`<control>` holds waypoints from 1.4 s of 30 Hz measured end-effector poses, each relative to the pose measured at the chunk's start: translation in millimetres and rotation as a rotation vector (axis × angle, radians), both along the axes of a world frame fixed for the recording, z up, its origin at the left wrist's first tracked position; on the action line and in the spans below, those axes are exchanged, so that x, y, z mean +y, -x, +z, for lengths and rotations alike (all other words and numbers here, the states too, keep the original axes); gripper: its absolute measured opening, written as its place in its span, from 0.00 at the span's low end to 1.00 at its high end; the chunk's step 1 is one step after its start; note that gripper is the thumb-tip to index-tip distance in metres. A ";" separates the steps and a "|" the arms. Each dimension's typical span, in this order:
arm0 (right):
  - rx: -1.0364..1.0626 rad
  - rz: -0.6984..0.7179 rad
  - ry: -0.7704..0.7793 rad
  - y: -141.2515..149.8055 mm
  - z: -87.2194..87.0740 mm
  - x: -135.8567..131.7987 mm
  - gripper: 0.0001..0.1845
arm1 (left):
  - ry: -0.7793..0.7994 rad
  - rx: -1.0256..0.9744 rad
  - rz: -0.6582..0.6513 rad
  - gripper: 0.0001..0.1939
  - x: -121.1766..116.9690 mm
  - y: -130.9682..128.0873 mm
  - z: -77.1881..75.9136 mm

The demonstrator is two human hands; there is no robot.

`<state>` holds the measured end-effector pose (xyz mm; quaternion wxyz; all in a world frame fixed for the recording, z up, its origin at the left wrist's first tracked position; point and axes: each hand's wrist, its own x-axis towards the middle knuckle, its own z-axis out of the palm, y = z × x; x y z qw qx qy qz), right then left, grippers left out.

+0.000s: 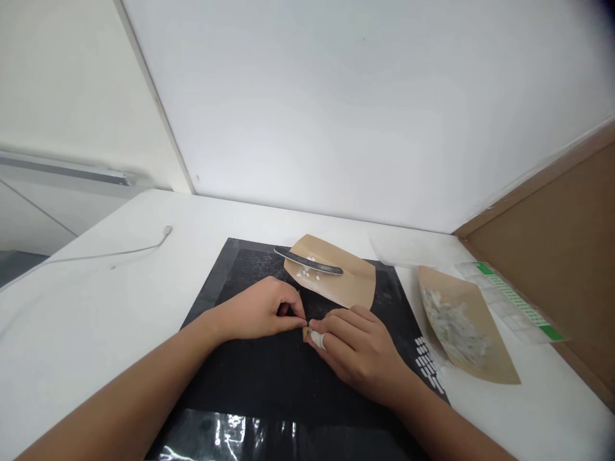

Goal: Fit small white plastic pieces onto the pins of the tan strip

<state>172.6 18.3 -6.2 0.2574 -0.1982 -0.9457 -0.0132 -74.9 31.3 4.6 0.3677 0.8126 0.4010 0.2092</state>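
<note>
My left hand (269, 310) is closed in a pinch, thumb and forefinger meeting beside a small tan piece (305, 334). Facing it, my right hand (358, 349) has its fingers curled and closed at the same piece. A white wrap or finger cover (318, 339) shows at a right fingertip. What exactly lies between the fingertips is too small to make out. Both hands are low over a black mat (269, 378). Just beyond them lies a tan paper sheet (355, 278) bearing small white bits (307, 274) and a dark curved nail file (312, 263).
At the right, a second tan paper (490, 358) holds a heap of whitish pieces (454, 326). Short white strips (427, 365) line the mat's right edge. Clear plastic with a green-printed strip (519, 301) lies beyond. A white cable (139, 251) crosses the white table (115, 307) at left.
</note>
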 end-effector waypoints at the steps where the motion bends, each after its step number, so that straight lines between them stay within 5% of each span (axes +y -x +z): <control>1: -0.005 -0.008 -0.013 0.5 -0.4 -1.7 0.07 | -0.004 0.000 0.001 0.04 -0.1 0.2 0.1; 18: -0.072 -0.076 -0.095 3.9 0.4 -9.2 0.08 | 0.009 -0.100 0.051 0.06 -5.8 -8.0 -0.6; 33: 0.073 -0.075 0.026 0.2 -3.9 -1.4 0.09 | 0.087 -0.065 -0.011 0.05 -7.8 -5.8 3.2; 37: 0.089 -0.062 0.082 -2.3 -2.0 0.2 0.10 | 0.168 -0.073 -0.048 0.16 -9.7 -4.0 3.5; 42: 0.086 -0.049 0.149 -5.1 1.1 1.9 0.09 | 0.190 -0.081 -0.010 0.16 -8.8 -7.1 0.8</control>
